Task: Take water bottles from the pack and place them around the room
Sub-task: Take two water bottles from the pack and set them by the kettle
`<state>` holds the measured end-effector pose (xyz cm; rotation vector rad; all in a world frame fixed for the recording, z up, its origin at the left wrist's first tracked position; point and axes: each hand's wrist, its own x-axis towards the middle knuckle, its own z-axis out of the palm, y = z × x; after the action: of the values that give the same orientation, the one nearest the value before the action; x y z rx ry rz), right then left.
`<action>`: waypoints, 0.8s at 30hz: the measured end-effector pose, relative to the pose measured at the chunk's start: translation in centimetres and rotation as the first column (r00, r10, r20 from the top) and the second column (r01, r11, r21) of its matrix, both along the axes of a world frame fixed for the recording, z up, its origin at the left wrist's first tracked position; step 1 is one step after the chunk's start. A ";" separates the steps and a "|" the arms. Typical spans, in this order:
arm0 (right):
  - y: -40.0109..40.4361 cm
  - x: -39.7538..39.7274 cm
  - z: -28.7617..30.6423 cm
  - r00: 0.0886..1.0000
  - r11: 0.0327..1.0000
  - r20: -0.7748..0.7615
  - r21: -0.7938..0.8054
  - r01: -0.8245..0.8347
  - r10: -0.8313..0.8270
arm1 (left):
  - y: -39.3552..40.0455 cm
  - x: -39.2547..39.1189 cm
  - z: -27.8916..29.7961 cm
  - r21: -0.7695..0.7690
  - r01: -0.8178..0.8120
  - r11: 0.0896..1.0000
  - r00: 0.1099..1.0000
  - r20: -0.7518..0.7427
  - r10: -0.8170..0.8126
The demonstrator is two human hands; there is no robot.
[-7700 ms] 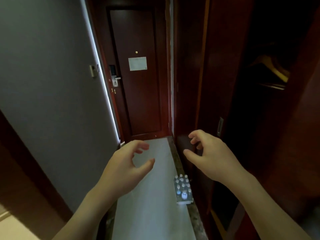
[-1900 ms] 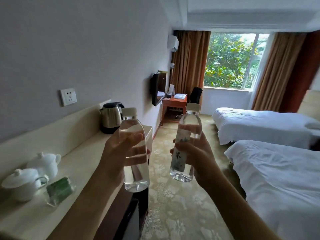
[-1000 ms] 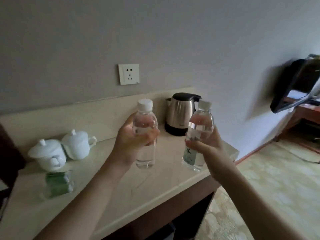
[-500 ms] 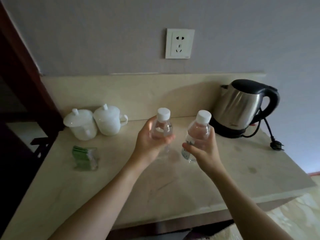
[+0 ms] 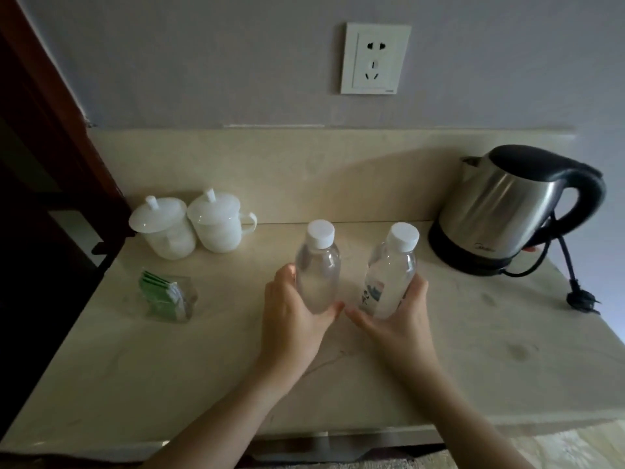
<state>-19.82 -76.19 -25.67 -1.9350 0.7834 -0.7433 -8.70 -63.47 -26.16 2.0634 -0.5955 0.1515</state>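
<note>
The two bottles were up in the air a moment ago and now stand on the bench (image 5: 456, 363) between the cups (image 5: 192, 228) and the kettle (image 5: 507, 211) — the left hand (image 5: 294, 319) still has its grip round the plain bottle (image 5: 318, 269) and the right hand (image 5: 399, 319) round the labelled bottle (image 5: 389, 272) — so letting go looks like the next step.

Two clear, white-capped bottles stand upright side by side: left bottle (image 5: 317, 265) plain; right bottle (image 5: 389, 272) labelled.
</note>
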 end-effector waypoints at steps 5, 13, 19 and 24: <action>-1.4 -0.4 0.1 0.995 0.997 -0.080 -0.048 0.056 -0.059 | -0.1 2.4 0.4 -0.054 0.143 0.988 0.978 -0.145 -0.149; -5.6 1.1 0.3 0.996 1.000 -0.086 0.004 0.000 0.000 | -0.8 8.0 0.6 -0.152 0.432 0.889 0.809 -0.370 -0.456; -7.5 3.4 -0.2 0.992 0.997 -0.098 -0.012 -0.075 0.074 | -4.1 7.4 0.3 -0.116 0.193 0.974 0.946 -0.241 -0.216; -8.8 5.2 0.1 0.988 0.991 -0.079 0.008 -0.130 0.131 | -5.3 9.5 0.1 -0.189 0.234 0.954 0.903 -0.322 -0.285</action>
<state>-14.60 -84.99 -25.61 -2.0025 0.6968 -0.5896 0.85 -68.73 -26.02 1.7911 -0.6128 -0.3119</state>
